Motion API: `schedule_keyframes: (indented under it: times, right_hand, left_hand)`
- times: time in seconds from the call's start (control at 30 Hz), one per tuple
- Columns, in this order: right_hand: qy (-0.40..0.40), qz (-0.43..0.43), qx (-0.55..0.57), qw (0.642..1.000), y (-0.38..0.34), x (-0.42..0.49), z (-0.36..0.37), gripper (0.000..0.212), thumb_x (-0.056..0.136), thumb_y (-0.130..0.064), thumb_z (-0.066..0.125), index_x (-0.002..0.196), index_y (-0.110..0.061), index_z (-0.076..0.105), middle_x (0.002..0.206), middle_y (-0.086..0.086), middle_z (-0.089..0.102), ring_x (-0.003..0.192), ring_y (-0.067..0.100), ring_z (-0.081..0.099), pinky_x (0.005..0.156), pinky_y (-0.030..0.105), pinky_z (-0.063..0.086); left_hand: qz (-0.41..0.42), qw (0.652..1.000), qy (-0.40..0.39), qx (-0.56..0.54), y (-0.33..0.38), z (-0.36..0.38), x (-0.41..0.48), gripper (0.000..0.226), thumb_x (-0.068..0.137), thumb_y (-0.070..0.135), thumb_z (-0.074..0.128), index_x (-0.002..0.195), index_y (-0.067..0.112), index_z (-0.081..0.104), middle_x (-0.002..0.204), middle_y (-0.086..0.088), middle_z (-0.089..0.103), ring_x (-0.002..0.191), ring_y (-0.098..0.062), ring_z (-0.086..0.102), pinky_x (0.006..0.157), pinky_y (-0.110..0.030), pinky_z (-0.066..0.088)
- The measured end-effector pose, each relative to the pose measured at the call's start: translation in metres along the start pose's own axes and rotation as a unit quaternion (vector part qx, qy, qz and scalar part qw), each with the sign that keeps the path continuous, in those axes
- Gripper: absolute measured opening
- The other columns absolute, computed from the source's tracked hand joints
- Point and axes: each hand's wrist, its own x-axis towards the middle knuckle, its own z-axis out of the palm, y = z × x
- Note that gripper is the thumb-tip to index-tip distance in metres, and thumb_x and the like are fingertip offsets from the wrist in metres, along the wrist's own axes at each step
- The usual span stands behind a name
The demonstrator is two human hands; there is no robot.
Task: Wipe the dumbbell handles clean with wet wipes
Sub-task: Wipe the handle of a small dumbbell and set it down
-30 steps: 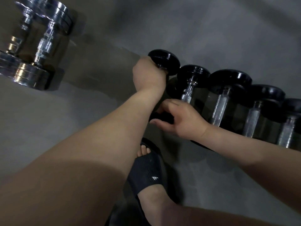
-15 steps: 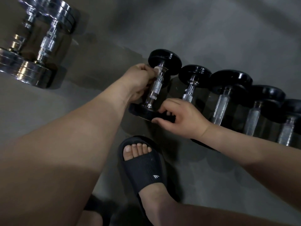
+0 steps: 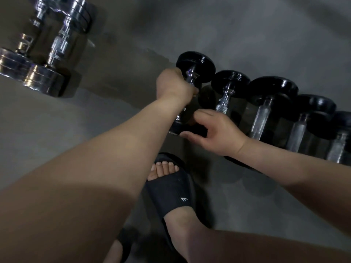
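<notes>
A row of black dumbbells with chrome handles lies on the grey floor. My left hand (image 3: 175, 86) is wrapped round the chrome handle of the leftmost black dumbbell (image 3: 195, 63), near its far head; any wipe under the fingers is hidden. My right hand (image 3: 216, 131) grips the near black head (image 3: 190, 130) of that same dumbbell between thumb and fingers. To its right lies the second black dumbbell (image 3: 228, 82), untouched.
Several more black dumbbells (image 3: 269, 92) continue to the right edge. Two chrome dumbbells (image 3: 47, 59) lie at the upper left. My foot in a black slide sandal (image 3: 171, 192) stands just in front of the row.
My left hand has slid up the handle from its lower side toward the far head and now covers the upper handle. The right hand stays on the near head.
</notes>
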Motion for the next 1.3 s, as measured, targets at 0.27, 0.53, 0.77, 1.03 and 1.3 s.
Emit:
schedule_keyframes:
  times: [0.27,0.53,0.77,1.03,1.3]
  right_hand:
    - [-0.007,0.006,0.015,1.0,0.001,0.0,-0.001,0.039,0.09,-0.041,0.074,0.081,-0.006,0.059,0.077,0.002,0.056,0.069,0.021,0.054,0.064,0.042,0.049]
    - [-0.008,0.024,-0.003,1.0,-0.003,-0.002,-0.005,0.034,0.088,-0.045,0.073,0.088,-0.013,0.064,0.079,-0.004,0.057,0.07,0.013,0.054,0.063,0.034,0.05]
    - [-0.02,0.031,-0.008,0.999,-0.004,-0.002,-0.006,0.035,0.088,-0.048,0.071,0.09,-0.014,0.064,0.081,-0.005,0.057,0.071,0.013,0.055,0.063,0.036,0.051]
    - [-0.024,0.026,-0.01,0.999,-0.008,-0.003,-0.006,0.035,0.088,-0.049,0.072,0.088,-0.014,0.064,0.079,-0.007,0.058,0.072,0.013,0.056,0.064,0.033,0.05]
    - [-0.058,0.055,0.014,0.997,-0.014,-0.001,-0.016,0.031,0.088,-0.046,0.07,0.084,-0.016,0.063,0.079,-0.009,0.059,0.074,0.011,0.059,0.065,0.034,0.051]
  left_hand:
    - [0.041,0.996,0.032,-0.068,0.001,0.005,0.021,0.03,0.079,0.03,0.082,0.069,0.019,0.056,0.066,0.007,0.06,0.054,0.0,0.056,0.048,-0.013,0.037]
    - [0.066,0.993,-0.101,-0.01,-0.027,-0.021,0.022,0.031,0.091,0.035,0.072,0.072,0.022,0.051,0.071,0.004,0.059,0.064,-0.013,0.054,0.063,-0.028,0.049]
    - [0.07,0.959,-0.216,0.169,-0.029,-0.033,-0.015,0.042,0.077,0.036,0.084,0.062,0.018,0.049,0.055,0.007,0.047,0.051,-0.011,0.041,0.04,-0.017,0.032]
    - [-0.023,0.978,-0.18,0.1,-0.05,-0.049,-0.015,0.041,0.077,0.04,0.085,0.066,0.018,0.052,0.058,0.001,0.05,0.058,-0.018,0.044,0.051,-0.026,0.032]
    - [0.013,0.98,-0.171,-0.1,-0.055,-0.079,-0.031,0.036,0.066,0.035,0.088,0.067,0.019,0.056,0.074,-0.011,0.067,0.071,-0.02,0.057,0.068,-0.034,0.045]
